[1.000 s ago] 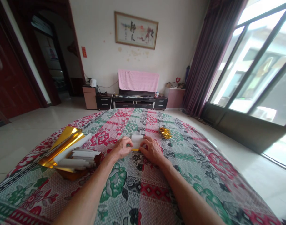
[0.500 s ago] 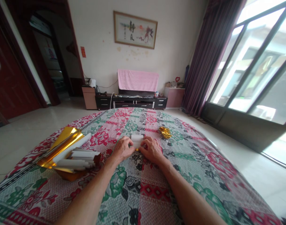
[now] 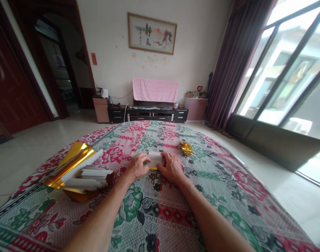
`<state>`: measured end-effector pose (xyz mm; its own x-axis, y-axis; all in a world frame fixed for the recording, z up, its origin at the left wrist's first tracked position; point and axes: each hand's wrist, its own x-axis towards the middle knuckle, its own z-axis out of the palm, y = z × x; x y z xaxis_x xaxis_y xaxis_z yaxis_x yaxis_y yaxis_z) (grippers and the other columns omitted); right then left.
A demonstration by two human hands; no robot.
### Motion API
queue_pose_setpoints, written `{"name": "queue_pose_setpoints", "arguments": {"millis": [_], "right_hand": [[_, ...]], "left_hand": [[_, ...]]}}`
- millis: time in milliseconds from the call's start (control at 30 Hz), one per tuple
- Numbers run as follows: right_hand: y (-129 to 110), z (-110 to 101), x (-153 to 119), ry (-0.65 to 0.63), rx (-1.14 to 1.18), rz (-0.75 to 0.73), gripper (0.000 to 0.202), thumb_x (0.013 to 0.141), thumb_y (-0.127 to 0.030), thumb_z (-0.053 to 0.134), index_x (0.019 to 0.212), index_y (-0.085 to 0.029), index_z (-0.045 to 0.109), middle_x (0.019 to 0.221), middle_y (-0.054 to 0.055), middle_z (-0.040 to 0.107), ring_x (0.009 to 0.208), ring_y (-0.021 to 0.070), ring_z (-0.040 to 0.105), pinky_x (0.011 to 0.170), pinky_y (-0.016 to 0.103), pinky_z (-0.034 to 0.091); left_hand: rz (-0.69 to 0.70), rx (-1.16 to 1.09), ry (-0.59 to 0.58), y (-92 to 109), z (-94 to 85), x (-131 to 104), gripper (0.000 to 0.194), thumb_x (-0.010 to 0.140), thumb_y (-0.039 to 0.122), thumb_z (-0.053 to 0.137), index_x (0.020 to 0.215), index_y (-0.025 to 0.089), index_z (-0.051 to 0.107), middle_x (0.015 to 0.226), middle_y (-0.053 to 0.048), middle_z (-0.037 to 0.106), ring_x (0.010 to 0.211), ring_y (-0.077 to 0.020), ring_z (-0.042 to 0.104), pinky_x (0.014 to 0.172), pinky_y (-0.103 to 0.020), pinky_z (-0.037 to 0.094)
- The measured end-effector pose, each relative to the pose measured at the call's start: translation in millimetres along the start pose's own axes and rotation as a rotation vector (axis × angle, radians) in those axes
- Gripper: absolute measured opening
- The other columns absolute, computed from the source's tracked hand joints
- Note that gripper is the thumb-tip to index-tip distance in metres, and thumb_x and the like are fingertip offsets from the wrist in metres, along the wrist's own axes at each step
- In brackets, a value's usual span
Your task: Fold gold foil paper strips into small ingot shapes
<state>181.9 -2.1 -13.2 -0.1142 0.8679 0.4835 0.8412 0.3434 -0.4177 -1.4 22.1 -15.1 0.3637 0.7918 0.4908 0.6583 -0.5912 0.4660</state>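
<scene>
A small sheet of paper (image 3: 155, 159), white on top with a gold strip along its near edge, lies on the patterned cloth between my hands. My left hand (image 3: 138, 166) pinches its left side between thumb and curled fingers. On the right edge, the thumb and fingers of my right hand (image 3: 171, 167) are closed too. Beyond my right hand sits a folded gold foil piece (image 3: 186, 148). To the left, a gold foil container (image 3: 81, 196) holds several white paper rolls (image 3: 82, 183), with larger gold foil sheets (image 3: 75, 157) leaning by them.
The floral cloth (image 3: 201, 217) covers the round table. Past it stand a low black cabinet (image 3: 117, 114) and a pink cloth (image 3: 155, 89) draped over something. A purple curtain (image 3: 225, 70) and a large window are on the right.
The paper between my hands shows flatter and wider, with more of the gold strip visible at its near edge. My hands have spread slightly apart. The view has shifted a little.
</scene>
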Motion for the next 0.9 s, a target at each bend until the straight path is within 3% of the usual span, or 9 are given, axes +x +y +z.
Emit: {"name": "queue_pose_setpoints", "arguments": {"millis": [167,367,567,700,900], "right_hand": [[2,-3,3,0.019,0.134,-0.010,0.038,0.071,-0.028,0.058,0.107,-0.019,0.053,0.099,0.007,0.061,0.092,0.0217,0.055,0.084,0.037,0.040],[9,3,8,0.082,0.586,0.032,0.043,0.070,-0.021,0.056,0.112,-0.020,0.047,0.113,0.009,0.055,0.090,0.0181,0.059,0.076,0.031,0.047],[7,6,14,0.107,0.995,0.242,0.048,0.065,-0.026,0.063,0.111,-0.021,0.047,0.119,0.010,0.051,0.092,0.0185,0.059,0.075,0.031,0.048],[3,2,16,0.112,1.142,0.400,0.058,0.060,-0.028,0.068,0.113,-0.021,0.047,0.122,0.011,0.051,0.091,0.0191,0.059,0.077,0.033,0.048],[2,-2,13,-0.040,1.275,0.404,0.057,0.062,-0.019,0.059,0.116,-0.024,0.043,0.114,0.008,0.058,0.080,0.0161,0.060,0.068,0.030,0.048]], "left_hand": [[-0.022,0.016,0.025,0,1.3,-1,0.030,0.058,0.008,0.047,0.080,0.017,0.066,0.097,-0.007,0.063,0.093,-0.0203,0.058,0.089,-0.034,0.046],[0.001,0.005,0.042,-2,4.4,-2,0.035,0.058,0.007,0.047,0.085,0.017,0.067,0.100,-0.008,0.062,0.096,-0.0208,0.057,0.092,-0.035,0.044],[0.053,-0.022,0.046,-6,5.7,-2,0.039,0.057,0.005,0.048,0.090,0.016,0.067,0.101,-0.008,0.060,0.095,-0.0204,0.056,0.090,-0.034,0.045],[0.069,-0.040,0.071,-4,4.8,-1,0.038,0.057,0.006,0.049,0.089,0.017,0.068,0.096,-0.007,0.060,0.092,-0.0196,0.056,0.087,-0.033,0.045],[-0.129,-0.252,0.108,-1,-3.2,1,0.027,0.063,0.013,0.051,0.080,0.019,0.071,0.089,-0.003,0.064,0.084,-0.0163,0.059,0.078,-0.026,0.046]]}}
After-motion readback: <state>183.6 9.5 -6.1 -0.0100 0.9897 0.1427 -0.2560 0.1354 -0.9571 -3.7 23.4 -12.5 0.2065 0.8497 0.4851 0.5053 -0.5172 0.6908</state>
